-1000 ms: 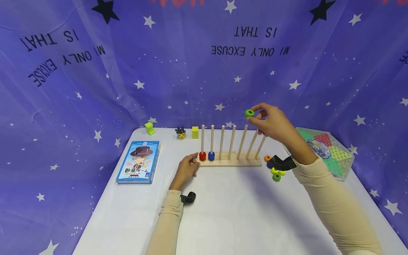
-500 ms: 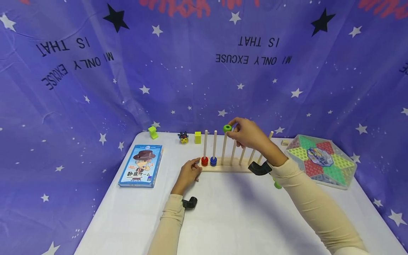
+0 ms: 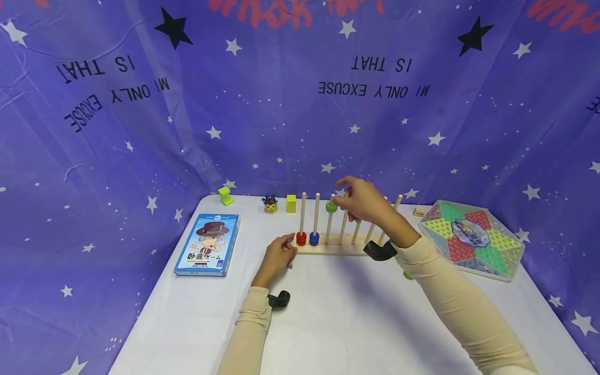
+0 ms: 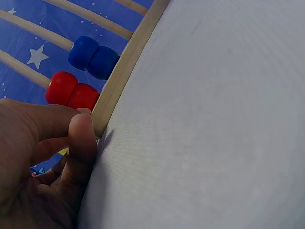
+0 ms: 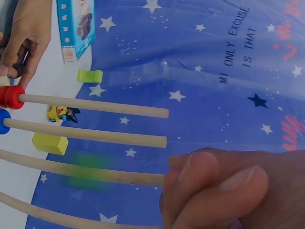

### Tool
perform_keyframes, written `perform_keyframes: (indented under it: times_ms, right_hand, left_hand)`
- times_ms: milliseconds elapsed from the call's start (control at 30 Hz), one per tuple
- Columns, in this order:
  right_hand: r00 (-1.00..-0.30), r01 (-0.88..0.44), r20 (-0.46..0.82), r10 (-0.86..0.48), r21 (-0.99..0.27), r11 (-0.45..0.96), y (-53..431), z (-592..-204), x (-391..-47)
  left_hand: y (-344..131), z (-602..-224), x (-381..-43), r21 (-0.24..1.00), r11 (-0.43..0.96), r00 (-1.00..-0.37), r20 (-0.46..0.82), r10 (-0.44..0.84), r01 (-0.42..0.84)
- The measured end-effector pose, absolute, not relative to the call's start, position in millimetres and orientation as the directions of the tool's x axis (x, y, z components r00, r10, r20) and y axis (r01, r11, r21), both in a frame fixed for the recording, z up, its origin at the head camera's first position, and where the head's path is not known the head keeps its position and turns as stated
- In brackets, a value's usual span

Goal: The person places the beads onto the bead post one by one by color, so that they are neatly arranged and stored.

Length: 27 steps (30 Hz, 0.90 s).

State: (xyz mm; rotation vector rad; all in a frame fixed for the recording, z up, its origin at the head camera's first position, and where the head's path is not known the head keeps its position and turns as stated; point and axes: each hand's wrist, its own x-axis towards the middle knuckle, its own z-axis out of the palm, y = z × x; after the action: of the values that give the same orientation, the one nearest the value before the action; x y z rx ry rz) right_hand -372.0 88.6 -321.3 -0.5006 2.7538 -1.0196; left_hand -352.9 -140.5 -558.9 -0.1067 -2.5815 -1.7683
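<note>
A wooden peg rack point(image 3: 328, 249) stands on the table, its several upright pegs in a row. Two red beads point(image 4: 71, 90) are stacked on the leftmost peg and two blue beads point(image 4: 93, 57) on the one beside it. On the third peg a green bead point(image 3: 331, 207) is partway down, blurred in the right wrist view. My right hand point(image 3: 367, 200) hovers at that peg's top, thumb and forefinger parted, the bead out of its grasp. With thumb and forefinger my left hand point(image 3: 277, 255) grips the rack's left end.
A blue game box point(image 3: 208, 245) lies at left. Along the back are a lime-green block point(image 3: 225, 196), a small figurine point(image 3: 270, 203) and a yellow block point(image 3: 291, 203). A hexagonal board point(image 3: 471, 239) lies at right. Another green bead point(image 3: 409, 275) shows partly behind the right forearm.
My right hand has carried the green bead leftward to the third peg and let it go, and the bead has slid down below the peg's top. My left hand stays at the rack's end.
</note>
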Motion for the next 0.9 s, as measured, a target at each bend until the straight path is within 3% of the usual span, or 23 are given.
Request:
perform_keyframes:
  times_ms: [300,433,567,767,900]
  right_hand:
    - [-0.956,-0.235,0.05,-0.29,-0.721,0.652,129.5,-304.9,-356.9]
    - [-0.972,-0.236,0.177,-0.157,-0.761,0.604,166.5,-312.8,-344.7]
    - [-0.97,-0.198,0.243,0.008,-0.807,0.557,212.6,-351.9,-331.8]
    - [-0.99,0.027,0.06,0.125,-0.801,0.598,271.3,-443.4,-306.8]
    - [-0.988,0.142,-0.071,0.14,-0.78,0.61,286.2,-480.4,-290.9]
  left_hand:
    - [-138.1,-554.2,-353.5,0.936,0.345,-0.997,0.056,0.054,0.072]
    - [-140.4,-551.7,-353.7,0.941,0.333,-0.998,0.053,0.045,0.065]
    - [-142.6,-549.4,-353.1,0.945,0.322,-0.998,0.055,0.042,0.066]
    - [-142.2,-551.6,-353.0,0.941,0.336,-0.998,0.032,0.047,0.046]
    - [-139.8,-556.9,-353.2,0.944,0.328,-0.999,0.027,0.045,0.041]
